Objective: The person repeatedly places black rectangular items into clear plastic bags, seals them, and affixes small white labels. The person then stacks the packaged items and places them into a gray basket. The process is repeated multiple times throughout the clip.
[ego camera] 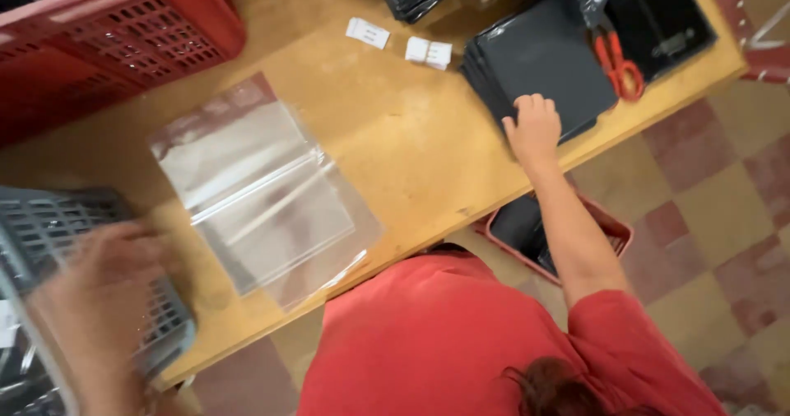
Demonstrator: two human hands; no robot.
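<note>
**Overhead view of a wooden counter [411, 136], read from left to right.**

- **Far left, above:** a red slotted plastic crate [123, 37] sits at the counter's far corner.
- **Far left, below:** a grey slotted plastic basket [49, 227] overhangs the near edge.
- **Wearer's left hand [103, 292]:** it lies against the basket's rim. Motion blur hides the fingers, so it cannot be told whether they are curled round the rim or spread flat on it. The right hand is out of frame.
- **Beside the basket:** a loose pile of clear, flat plastic sleeves [255, 194] lies on the counter, apart from the basket. They look empty, with nothing dark inside them.
- **Past the middle:** two small white paper tags [368, 32] lie near the far edge.
- **Right:** a co-worker in a red shirt reaches up, and the co-worker's hand [535, 128] rests fingers down on the near corner of a stack of flat black packets [543, 62].
- **Just beside that stack:** a pair of red-handled scissors [617, 62] lies on more black sheets.
- **Under the counter's right end:** a pink slotted basket [613, 235] stands on the checkered tile floor [708, 210] and holds something dark.

As things lie, the sleeves and the black packets remain in separate piles. No packet is visibly sleeved.
</note>
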